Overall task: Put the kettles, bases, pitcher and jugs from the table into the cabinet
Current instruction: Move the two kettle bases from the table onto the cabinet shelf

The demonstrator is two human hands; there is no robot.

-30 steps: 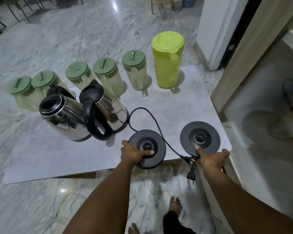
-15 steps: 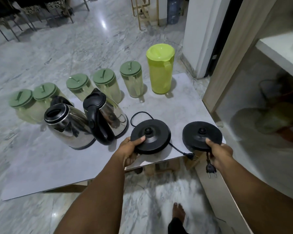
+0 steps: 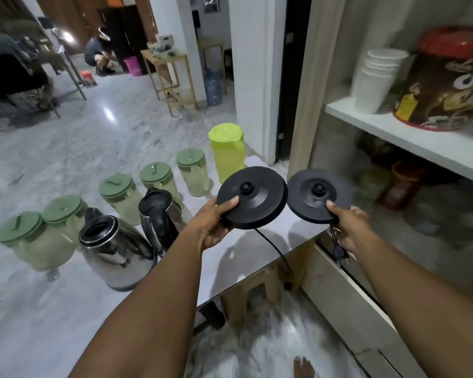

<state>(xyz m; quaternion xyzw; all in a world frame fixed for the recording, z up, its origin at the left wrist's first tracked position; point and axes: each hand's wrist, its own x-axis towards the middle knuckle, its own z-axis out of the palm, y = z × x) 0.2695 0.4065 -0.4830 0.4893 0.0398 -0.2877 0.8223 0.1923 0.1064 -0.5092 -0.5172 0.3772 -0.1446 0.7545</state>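
My left hand (image 3: pixel 212 223) grips a black round kettle base (image 3: pixel 253 197) held up above the table (image 3: pixel 66 309), its cord (image 3: pixel 273 248) trailing down. My right hand (image 3: pixel 350 229) holds the second black base (image 3: pixel 316 195) together with its plug (image 3: pixel 340 253). Two steel kettles stand on the table: one with an open top (image 3: pixel 115 246) and one with a black lid and handle (image 3: pixel 160 216). Behind them stand several green-lidded jugs (image 3: pixel 120 197) in a row and a lime-yellow pitcher (image 3: pixel 227 154). The open cabinet (image 3: pixel 410 140) is at right.
The cabinet's upper shelf carries stacked white cups (image 3: pixel 374 77) and a large printed tub with a red lid (image 3: pixel 448 80); dim containers (image 3: pixel 399 186) sit below. A person (image 3: pixel 100 54) crouches far across the marble floor near a wooden stand (image 3: pixel 172 77). My foot (image 3: pixel 302 366) shows below.
Both hands have lifted the two black bases off the table and raised them toward the cabinet side. My view has tilted up, showing the room and the cabinet shelves.
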